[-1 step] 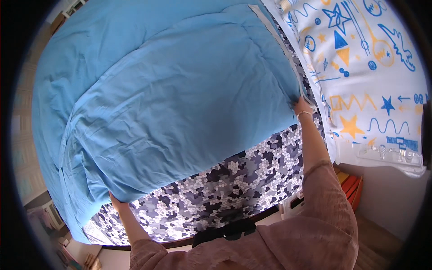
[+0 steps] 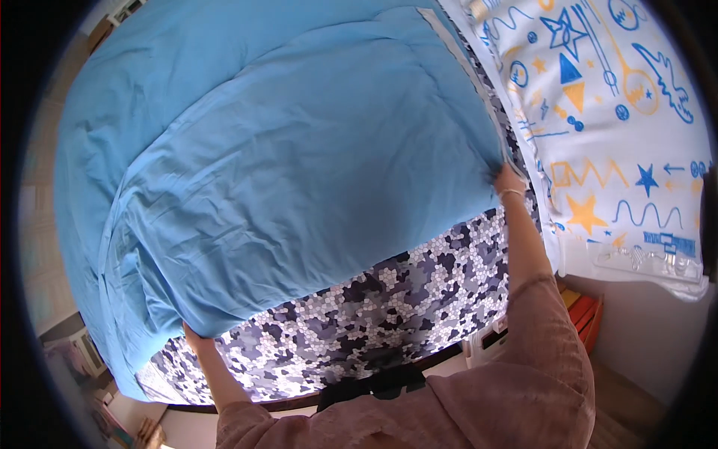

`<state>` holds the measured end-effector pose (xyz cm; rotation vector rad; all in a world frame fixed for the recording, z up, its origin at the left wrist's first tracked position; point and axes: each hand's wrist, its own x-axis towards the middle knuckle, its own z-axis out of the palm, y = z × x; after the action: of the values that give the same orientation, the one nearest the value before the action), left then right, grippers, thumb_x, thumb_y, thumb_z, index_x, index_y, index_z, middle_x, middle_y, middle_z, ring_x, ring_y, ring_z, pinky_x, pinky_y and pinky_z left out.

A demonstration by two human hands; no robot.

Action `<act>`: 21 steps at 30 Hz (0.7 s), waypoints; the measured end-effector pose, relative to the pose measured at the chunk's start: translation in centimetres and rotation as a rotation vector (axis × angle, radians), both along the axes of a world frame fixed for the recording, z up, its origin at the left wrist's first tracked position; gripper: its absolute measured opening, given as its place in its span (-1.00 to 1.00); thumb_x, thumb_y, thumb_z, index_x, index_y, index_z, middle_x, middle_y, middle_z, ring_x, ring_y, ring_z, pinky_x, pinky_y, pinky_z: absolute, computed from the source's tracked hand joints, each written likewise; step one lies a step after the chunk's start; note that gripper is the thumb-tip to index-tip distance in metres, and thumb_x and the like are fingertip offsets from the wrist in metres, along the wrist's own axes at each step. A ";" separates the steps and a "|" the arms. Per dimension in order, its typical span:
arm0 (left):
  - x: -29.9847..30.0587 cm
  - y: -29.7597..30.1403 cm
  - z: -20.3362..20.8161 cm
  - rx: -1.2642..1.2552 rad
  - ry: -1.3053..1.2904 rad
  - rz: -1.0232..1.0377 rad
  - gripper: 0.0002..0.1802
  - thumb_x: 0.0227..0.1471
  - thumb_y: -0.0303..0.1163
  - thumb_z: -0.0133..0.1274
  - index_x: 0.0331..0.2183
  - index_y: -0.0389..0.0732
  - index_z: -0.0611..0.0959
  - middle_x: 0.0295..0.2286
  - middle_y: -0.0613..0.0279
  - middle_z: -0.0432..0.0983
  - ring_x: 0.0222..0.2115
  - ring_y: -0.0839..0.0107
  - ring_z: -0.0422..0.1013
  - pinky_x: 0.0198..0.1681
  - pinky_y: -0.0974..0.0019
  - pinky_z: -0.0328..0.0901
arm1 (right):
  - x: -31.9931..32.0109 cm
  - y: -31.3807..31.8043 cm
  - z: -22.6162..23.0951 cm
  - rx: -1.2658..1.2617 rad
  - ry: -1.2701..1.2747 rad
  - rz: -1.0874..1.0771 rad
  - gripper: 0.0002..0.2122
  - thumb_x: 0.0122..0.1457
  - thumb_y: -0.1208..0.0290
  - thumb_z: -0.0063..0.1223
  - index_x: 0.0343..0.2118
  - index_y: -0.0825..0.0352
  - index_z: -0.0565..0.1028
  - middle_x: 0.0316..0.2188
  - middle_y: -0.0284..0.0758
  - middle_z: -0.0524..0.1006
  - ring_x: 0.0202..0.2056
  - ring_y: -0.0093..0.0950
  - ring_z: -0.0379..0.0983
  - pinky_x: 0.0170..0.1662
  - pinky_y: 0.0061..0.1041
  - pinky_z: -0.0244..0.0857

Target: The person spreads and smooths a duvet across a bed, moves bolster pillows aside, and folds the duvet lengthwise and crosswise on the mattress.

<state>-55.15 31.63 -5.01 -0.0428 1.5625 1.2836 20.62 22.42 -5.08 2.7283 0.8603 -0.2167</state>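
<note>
From where I'm standing, a wide, sky-blue, soft-looking cloth cover (image 2: 314, 157) is spreading across most of the bed, lying in shallow creases over a black, grey and white mosaic-patterned bedsheet (image 2: 389, 314) that is showing along the near side. The person's right hand (image 2: 511, 182) is gripping the cover's near right corner, closing on the bunched cloth, just where a narrow whitish edge strip (image 2: 465, 67) is running down its right side. The left hand (image 2: 197, 340) is holding the near edge farther left, its thumb showing against the blue while its other fingers are hiding, so I'm judging that grip as a pinch without seeing all of it. Past the right hand, a white cloth printed with blue and yellow doodles (image 2: 598, 142) is lying beside the cover. To my eye the cover is looking limp and pliable, light at any one spot but probably dragging a little through its sheer spread; it is hardly seeming fragile, and perhaps only mildly slippery. Corners and doubled edges are offering the surest hold, with hands staying well apart so the middle isn't sagging between them.
</note>
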 end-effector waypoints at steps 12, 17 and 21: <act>2.0 -4.5 -2.7 -0.178 -0.095 -0.020 -0.60 -0.12 -0.20 -0.22 -0.22 -0.22 0.31 -0.25 0.20 0.25 -0.23 0.28 0.19 -0.16 0.22 0.09 | 6.8 -10.7 -4.5 0.602 0.351 -0.740 -0.64 -0.11 0.21 -0.17 -0.26 0.31 0.25 -0.50 -0.18 0.37 -0.55 -0.30 0.29 -0.52 -0.44 0.14; 3.1 -4.6 -2.4 -0.028 -0.137 0.060 -0.58 -0.14 -0.16 -0.19 -0.21 -0.18 0.31 -0.24 0.21 0.25 -0.22 0.28 0.18 -0.17 0.19 0.09 | -2.2 -7.4 -1.0 0.968 1.030 -1.260 -0.46 -0.19 -0.02 -0.15 -0.18 0.25 0.21 -0.46 -0.27 0.38 -0.48 -0.38 0.30 -0.50 -0.30 0.18; 4.6 -2.5 0.3 0.063 -0.287 -0.017 -0.56 -0.18 -0.11 -0.16 -0.24 -0.16 0.34 -0.27 0.20 0.27 -0.25 0.26 0.21 -0.20 0.16 0.12 | -4.6 -4.7 -0.7 1.275 0.926 -1.117 -0.40 -0.25 0.07 -0.05 -0.17 0.39 0.18 -0.34 -0.23 0.34 -0.35 -0.37 0.26 -0.26 -0.42 0.12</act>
<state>-50.58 29.10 -4.71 -0.1668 1.2745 1.2521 16.01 17.70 -5.81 3.9177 -1.0054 -1.7232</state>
